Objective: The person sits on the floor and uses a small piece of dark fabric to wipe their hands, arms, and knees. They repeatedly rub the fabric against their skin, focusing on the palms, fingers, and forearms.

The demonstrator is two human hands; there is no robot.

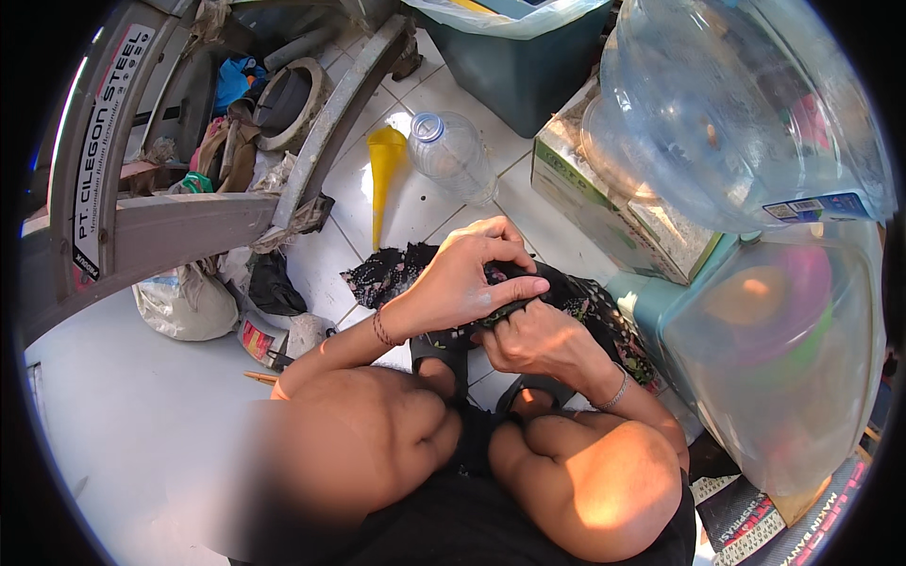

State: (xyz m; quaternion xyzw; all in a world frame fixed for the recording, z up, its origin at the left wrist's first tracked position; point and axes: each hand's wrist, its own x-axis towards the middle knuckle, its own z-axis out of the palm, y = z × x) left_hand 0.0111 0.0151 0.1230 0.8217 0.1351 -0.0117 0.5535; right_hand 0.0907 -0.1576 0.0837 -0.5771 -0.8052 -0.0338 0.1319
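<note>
Black patterned cloth (585, 302) spread on white floor tiles (415, 203) above the knees, gripped together by left hand (462, 278) and right hand (538, 340), yellow funnel (384, 174) and clear bottle (453, 156) lying beyond.

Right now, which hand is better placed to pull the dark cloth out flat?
Probably the left hand: it lies on top, pinching the dark patterned cloth. The right hand grips underneath, anchoring it.

On the white tiled floor (415, 203): a yellow funnel (384, 170) beside a clear plastic bottle (453, 156). A teal bin (514, 66) stands beyond; large water jugs (746, 113) rest at right.
</note>
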